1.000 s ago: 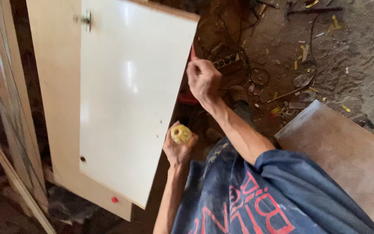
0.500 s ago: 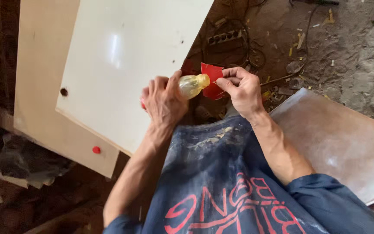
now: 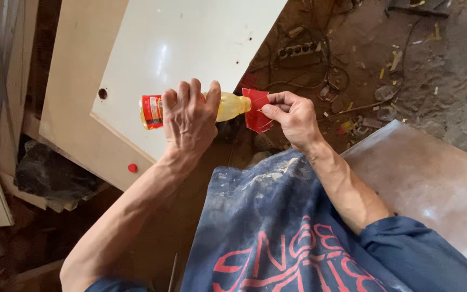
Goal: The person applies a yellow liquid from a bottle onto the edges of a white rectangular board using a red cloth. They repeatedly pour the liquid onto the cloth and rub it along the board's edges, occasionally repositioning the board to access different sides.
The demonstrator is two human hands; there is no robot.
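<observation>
Left hand [image 3: 190, 121] gripped bottle [image 3: 228, 107] sideways, mouth at red card [image 3: 257, 110] pinched in right hand [image 3: 294, 118]. Step judged: loading card; next needs steady squeeze.

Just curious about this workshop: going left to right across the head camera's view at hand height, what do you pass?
Hole in the white panel → yellow bottle → left hand → red scrap → right hand → brown board.
</observation>
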